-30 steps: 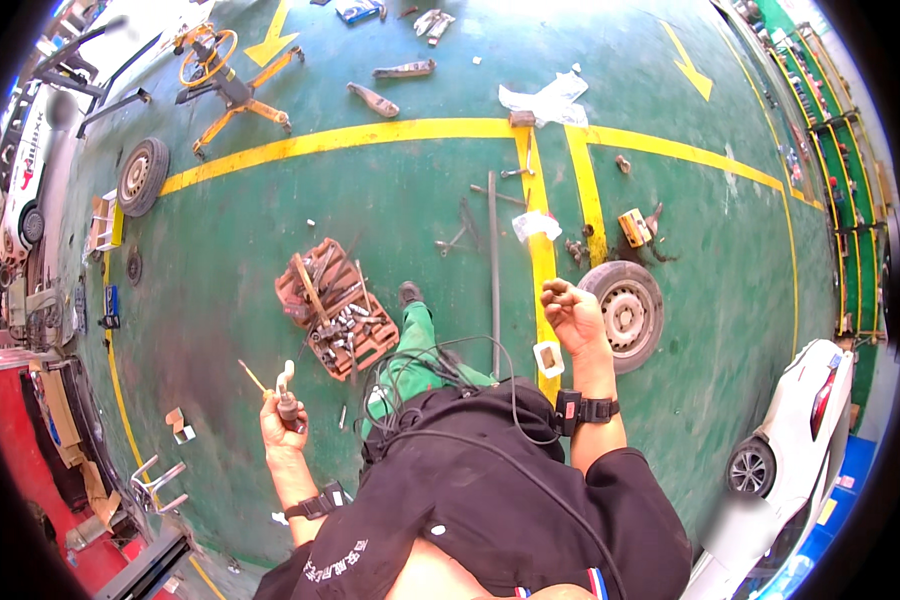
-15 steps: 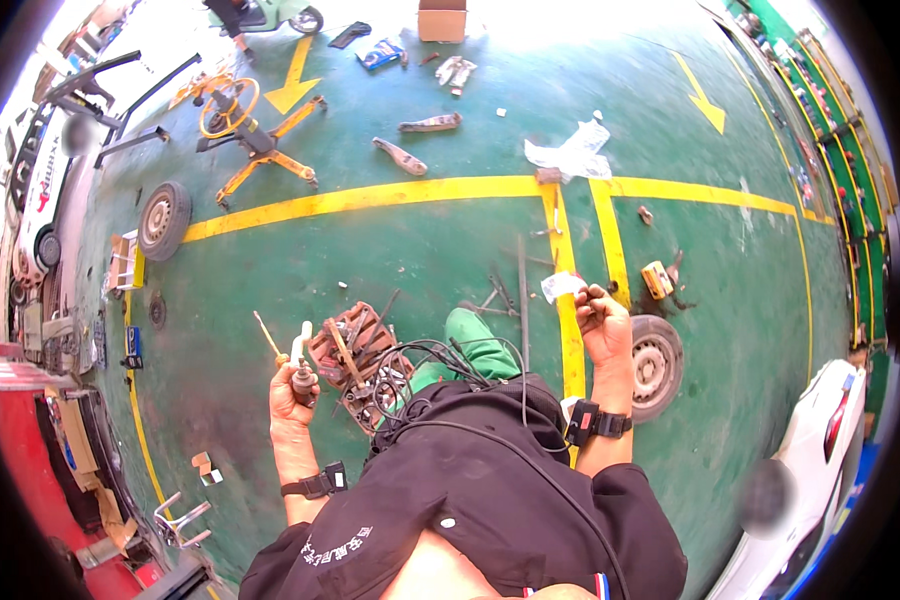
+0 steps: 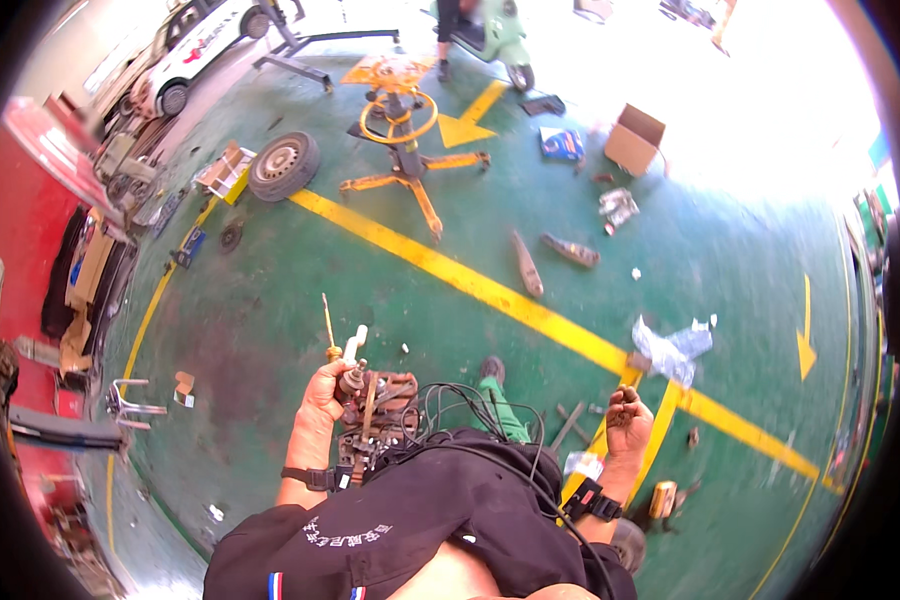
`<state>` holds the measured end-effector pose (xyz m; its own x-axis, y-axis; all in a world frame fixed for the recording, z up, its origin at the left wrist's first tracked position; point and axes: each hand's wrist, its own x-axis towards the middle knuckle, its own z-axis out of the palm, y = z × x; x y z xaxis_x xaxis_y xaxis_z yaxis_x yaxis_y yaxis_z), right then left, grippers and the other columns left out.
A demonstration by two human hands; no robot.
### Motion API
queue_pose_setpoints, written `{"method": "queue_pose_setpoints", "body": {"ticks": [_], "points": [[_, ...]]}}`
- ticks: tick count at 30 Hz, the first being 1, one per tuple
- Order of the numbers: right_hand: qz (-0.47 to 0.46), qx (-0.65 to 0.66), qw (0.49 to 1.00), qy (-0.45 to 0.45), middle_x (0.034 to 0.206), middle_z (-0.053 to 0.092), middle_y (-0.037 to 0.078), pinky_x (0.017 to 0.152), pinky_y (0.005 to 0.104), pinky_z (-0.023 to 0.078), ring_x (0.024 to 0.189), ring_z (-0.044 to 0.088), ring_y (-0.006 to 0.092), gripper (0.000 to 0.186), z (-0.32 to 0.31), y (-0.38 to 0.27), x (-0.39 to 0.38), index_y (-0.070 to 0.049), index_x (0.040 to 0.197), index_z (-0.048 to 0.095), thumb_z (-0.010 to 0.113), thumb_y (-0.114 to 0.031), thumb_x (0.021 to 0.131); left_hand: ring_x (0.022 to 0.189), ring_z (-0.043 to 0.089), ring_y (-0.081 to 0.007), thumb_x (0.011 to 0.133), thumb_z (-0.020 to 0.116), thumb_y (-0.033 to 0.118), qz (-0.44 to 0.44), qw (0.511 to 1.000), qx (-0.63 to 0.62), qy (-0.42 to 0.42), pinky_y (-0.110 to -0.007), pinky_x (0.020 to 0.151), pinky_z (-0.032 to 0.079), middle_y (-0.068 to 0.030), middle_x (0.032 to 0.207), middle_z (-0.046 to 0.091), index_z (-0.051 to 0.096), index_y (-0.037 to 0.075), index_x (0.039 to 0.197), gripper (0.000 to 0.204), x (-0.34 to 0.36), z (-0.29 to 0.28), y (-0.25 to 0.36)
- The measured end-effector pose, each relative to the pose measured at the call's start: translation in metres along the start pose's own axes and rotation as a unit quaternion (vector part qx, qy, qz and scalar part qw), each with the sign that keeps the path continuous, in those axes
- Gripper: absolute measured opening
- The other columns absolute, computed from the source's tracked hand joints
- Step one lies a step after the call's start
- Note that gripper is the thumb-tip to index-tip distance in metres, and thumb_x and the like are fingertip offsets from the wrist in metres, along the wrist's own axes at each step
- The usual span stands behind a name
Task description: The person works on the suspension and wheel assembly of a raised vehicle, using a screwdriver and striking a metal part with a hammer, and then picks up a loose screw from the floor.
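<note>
My left hand (image 3: 322, 392) is closed around a dark, rounded metal part (image 3: 352, 379) that looks like a ball joint. Beside it, a bent cream-coloured tube (image 3: 355, 344) and a thin yellowish rod-like tool (image 3: 328, 322) stick up from the same grip. Off to the right, my right hand (image 3: 630, 432) is raised with its palm up and its fingers curled in. Something brown and dirty shows at those fingers, too unclear to name. Below my left hand sits a rusty toolbox-like crate (image 3: 395, 390) with metal tools and parts, partly hidden by my arm and black cables (image 3: 460, 400).
A yellow wheeled stand (image 3: 400, 150) and a car wheel (image 3: 284, 166) are ahead on the left. Plastic sheeting (image 3: 670, 348), two brownish elongated parts (image 3: 570, 250) and a cardboard box (image 3: 634, 140) lie farther off. A person's leg (image 3: 447, 40) shows beside a green scooter (image 3: 495, 35).
The view has swung to the left, so the floor things sit farther right. My right hand has turned palm up and lowered. My left hand keeps its hold on the metal part.
</note>
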<state>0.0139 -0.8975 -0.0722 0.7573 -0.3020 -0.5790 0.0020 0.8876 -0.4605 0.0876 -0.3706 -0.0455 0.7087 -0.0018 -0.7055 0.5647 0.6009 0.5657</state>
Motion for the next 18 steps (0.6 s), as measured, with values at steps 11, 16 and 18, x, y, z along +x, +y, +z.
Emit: {"method": "queue_pose_setpoints", "body": {"ticks": [11, 16, 18], "points": [[0.121, -0.303, 0.939, -0.106, 0.085, 0.060, 0.004, 0.044, 0.0172, 0.036, 0.061, 0.052, 0.0088, 0.014, 0.262, 0.031, 0.155, -0.005, 0.097, 0.061, 0.051, -0.010, 0.089, 0.069, 0.065, -0.0169, 0.079, 0.065, 0.003, 0.104, 0.994, 0.004, -0.028, -0.027, 0.062, 0.055, -0.0069, 0.079, 0.063, 0.059, -0.001, 0.094, 0.017, 0.060, 0.155, 0.093], [0.253, -0.431, 0.826, -0.261, 0.080, 0.058, -0.003, 0.043, 0.0157, 0.030, 0.058, 0.046, 0.0030, 0.018, 0.358, 0.100, 0.168, -0.008, 0.098, 0.062, 0.055, -0.024, 0.094, 0.066, 0.064, -0.0191, 0.075, 0.066, 0.003, 0.097, 0.991, 0.053, -0.070, -0.033, 0.063, 0.057, -0.0099, 0.082, 0.061, 0.055, -0.003, 0.097, 0.025, 0.093, 0.200, 0.124], [0.306, -0.397, 0.805, -0.320, 0.079, 0.056, -0.004, 0.043, 0.0154, 0.029, 0.057, 0.045, 0.0024, 0.027, 0.363, 0.141, 0.199, -0.006, 0.103, 0.060, 0.052, -0.031, 0.097, 0.066, 0.064, -0.0197, 0.075, 0.065, 0.002, 0.063, 0.987, 0.097, -0.110, -0.033, 0.064, 0.058, -0.0106, 0.083, 0.061, 0.055, -0.003, 0.098, 0.026, 0.126, 0.221, 0.145]]}}
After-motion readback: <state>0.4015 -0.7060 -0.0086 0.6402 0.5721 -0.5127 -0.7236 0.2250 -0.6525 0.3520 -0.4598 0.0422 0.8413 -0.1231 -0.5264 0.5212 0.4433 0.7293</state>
